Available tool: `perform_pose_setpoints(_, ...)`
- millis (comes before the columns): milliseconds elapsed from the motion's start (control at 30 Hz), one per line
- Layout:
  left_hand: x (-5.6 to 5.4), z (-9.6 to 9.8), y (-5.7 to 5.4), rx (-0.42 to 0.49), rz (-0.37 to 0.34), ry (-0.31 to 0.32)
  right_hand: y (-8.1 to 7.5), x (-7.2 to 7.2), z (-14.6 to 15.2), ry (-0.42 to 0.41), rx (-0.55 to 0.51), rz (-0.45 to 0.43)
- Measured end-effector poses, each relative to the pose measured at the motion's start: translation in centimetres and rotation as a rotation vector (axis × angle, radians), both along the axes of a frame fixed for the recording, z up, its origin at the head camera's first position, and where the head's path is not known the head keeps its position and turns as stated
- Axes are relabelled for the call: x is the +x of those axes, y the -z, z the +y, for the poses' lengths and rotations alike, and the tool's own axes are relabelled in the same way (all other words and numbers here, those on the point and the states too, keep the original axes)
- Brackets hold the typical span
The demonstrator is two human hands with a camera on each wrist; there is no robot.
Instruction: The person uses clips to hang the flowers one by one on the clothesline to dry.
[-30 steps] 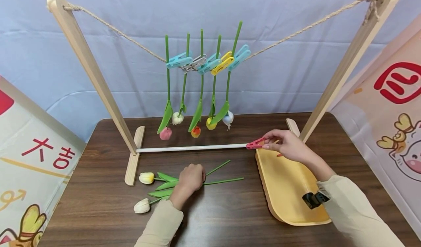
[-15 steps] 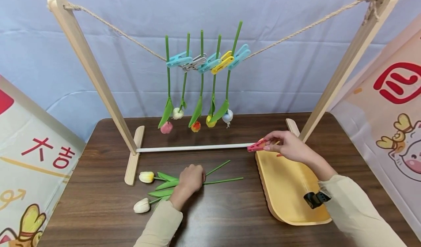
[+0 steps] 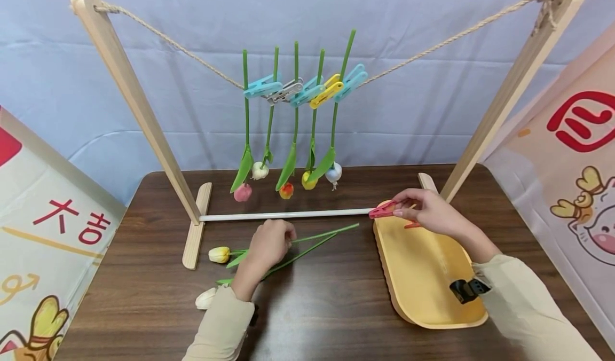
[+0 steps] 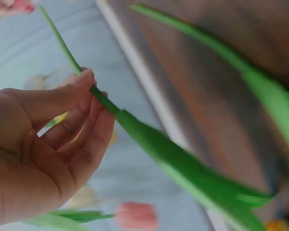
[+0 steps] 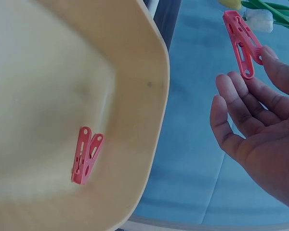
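Observation:
My left hand (image 3: 270,243) pinches the green stem (image 4: 102,100) of a yellow-and-white tulip (image 3: 219,254) between thumb and fingers, just above its leaf. Beneath that arm a white tulip (image 3: 205,298) lies on the table, partly hidden by the sleeve. My right hand (image 3: 423,210), over the far left corner of a yellow tray (image 3: 423,281), holds a red clothespin (image 3: 383,211) by thumb and fingertips. A second red clothespin (image 5: 86,156) lies inside the tray. Several tulips hang heads down from a rope, each stem clipped by a clothespin, such as the yellow one (image 3: 326,91).
The rope (image 3: 447,46) sags between two wooden posts (image 3: 136,107). A white rod (image 3: 288,215) runs low between them, just beyond my left hand. The brown table (image 3: 326,302) stands before a pale cloth backdrop, with printed panels at both sides.
My left hand has moved away from me and slightly left, shifting the yellow-and-white tulip and swinging its stem end. My right hand, holding the clothespin, has moved slightly right.

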State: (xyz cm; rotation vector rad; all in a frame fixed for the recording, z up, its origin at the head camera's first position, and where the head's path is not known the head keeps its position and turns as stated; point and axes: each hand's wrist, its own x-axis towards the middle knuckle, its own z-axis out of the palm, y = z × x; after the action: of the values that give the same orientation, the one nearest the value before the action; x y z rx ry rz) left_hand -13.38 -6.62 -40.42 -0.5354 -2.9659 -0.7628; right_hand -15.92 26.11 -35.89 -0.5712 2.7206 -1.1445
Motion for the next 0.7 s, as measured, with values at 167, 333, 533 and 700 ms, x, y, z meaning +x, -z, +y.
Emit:
perform_pose_setpoints(167,0.2,0.3,-3.1,0.122,0.076,0.035,0.1,-0.1,0.3,0.027,-0.009,0.017)
perform_pose_setpoints(333,-0.2,1.3,-5.8,0.195,0.145,0.053,0.3,-0.1,0.4,0.051,0.002,0.043)
perform_pose_setpoints(533,-1.3,2.8,-8.1,0.241,0.185,0.073,0.5,0.1,0.6,0.051,0.020,0.078)
perform_pose_setpoints(700,-2.1,4.2,-9.5,0.317,0.188,0.065,0.7,0.3,0.6,0.064,0.032,0.125)
